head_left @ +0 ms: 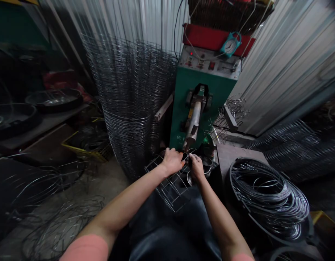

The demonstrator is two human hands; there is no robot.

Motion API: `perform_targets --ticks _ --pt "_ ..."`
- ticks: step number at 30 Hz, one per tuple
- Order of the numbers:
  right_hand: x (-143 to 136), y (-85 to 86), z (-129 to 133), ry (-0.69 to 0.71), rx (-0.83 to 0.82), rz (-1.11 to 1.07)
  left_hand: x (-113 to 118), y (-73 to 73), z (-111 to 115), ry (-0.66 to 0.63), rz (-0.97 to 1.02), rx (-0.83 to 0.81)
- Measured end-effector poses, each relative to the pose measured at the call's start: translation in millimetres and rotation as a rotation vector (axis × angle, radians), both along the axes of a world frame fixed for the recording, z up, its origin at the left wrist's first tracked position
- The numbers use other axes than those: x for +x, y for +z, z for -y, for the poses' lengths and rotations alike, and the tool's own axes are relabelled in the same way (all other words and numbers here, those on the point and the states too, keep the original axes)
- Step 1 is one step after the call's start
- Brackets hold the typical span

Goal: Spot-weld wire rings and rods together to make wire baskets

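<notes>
A welded wire frame (168, 194), a grid of thin rods, hangs slanted over my lap below a green spot welding machine (178, 108). My left hand (172, 162) is closed on its upper end, with orange coverings on some fingertips. Close by on the right, my right hand (195, 165) pinches a thin curved wire (187, 153) between thumb and fingers. Both hands are just under the machine's electrode arm (193, 121), whose lower tip comes down between them. The exact contact between wire, frame and tip is partly hidden by my fingers.
Tall stacks of wire rings (126, 127) stand behind on the left. At right, a black tub (235, 181) holds wire hoops (276, 195). A turquoise clock (230, 45) sits on the machine's top. Loose wire (66, 224) lies on the left floor, near a yellow crate (71, 139).
</notes>
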State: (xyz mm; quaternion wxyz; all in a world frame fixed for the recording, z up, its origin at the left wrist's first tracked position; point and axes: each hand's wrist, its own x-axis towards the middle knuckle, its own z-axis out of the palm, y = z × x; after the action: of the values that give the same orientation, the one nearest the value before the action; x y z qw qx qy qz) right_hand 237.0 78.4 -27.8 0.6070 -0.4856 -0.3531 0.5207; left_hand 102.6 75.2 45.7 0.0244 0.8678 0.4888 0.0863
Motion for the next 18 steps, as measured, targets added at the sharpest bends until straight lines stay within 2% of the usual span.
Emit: perform_targets --ticks 3,5,8,11,12,15,18 --pt "3 0.8 -2 0.016 -0.040 -0.035 2 -0.4 -2 0.015 -0.008 -0.011" --pt "10 2.0 7 0.070 -0.056 -0.019 3 -1.5 0 0.024 0.000 -0.012" --pt "24 1.7 42 0.242 -0.088 0.092 5 -3.2 5 0.050 0.031 0.010" --pt "29 -5.3 83 0.489 -0.146 0.175 7 -4.5 11 0.085 0.043 0.038" --pt "27 -8.6 94 0.528 -0.150 0.189 7 -4.8 12 0.099 0.044 0.045" --pt "17 -17.0 109 0.458 -0.103 0.230 6 -5.6 13 0.140 0.048 0.061" --pt "8 -18.9 104 0.400 -0.068 0.245 2 -6.5 11 0.172 0.069 0.079"
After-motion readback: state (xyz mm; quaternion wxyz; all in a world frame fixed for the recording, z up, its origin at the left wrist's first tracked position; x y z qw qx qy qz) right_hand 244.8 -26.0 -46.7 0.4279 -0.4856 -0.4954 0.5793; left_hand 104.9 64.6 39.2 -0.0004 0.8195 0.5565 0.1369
